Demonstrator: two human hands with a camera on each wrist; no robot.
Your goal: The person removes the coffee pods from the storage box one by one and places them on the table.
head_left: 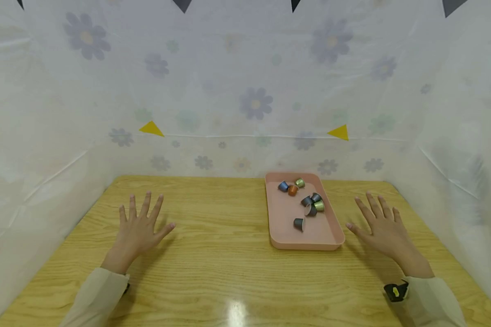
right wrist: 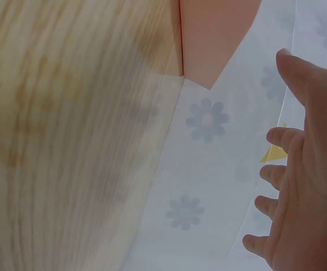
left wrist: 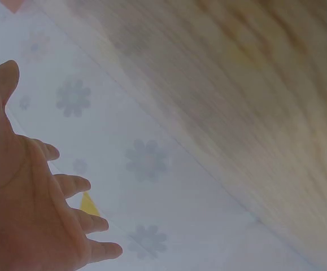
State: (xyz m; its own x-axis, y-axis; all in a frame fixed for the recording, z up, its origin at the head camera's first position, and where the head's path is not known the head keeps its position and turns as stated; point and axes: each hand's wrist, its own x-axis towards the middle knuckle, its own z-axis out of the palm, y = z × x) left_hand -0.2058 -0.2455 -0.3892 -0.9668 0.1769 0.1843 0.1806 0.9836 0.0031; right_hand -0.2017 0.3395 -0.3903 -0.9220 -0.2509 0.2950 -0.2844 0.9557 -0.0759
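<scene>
At the left, the person's left hand point(head_left: 138, 234) is over the table point(head_left: 212, 268), its fingers straight and fanned, thumb out to the side, holding nothing. The head view shows the back of this hand and a pale sleeve point(head_left: 96, 295); the left wrist view shows its palm, plus a reddish-pink corner at the upper left, too small a piece to identify.

Right of centre is a pink tray point(head_left: 282, 234), near the right hand but apart from it. Only the head view shows the coffee capsules point(head_left: 299, 223) in it: blue, orange and green ones grouped toward the far end, three dark ones and a green one clustered nearer the right wall, and a single dark one closer to the near end. The right wrist view shows just the tray's outer wall.

Farther right, the right hand point(head_left: 384, 234) also has its fingers straight and spread, holding nothing, with a black band point(head_left: 396, 291) at its cuff; the palm shows only in the right wrist view.

The table is yellowish wood grain, with glare at the near edge. White sheeting point(head_left: 212, 77) encloses it at left, back and right, flowers printed across the back, with two yellow triangles point(head_left: 338, 132) there.
</scene>
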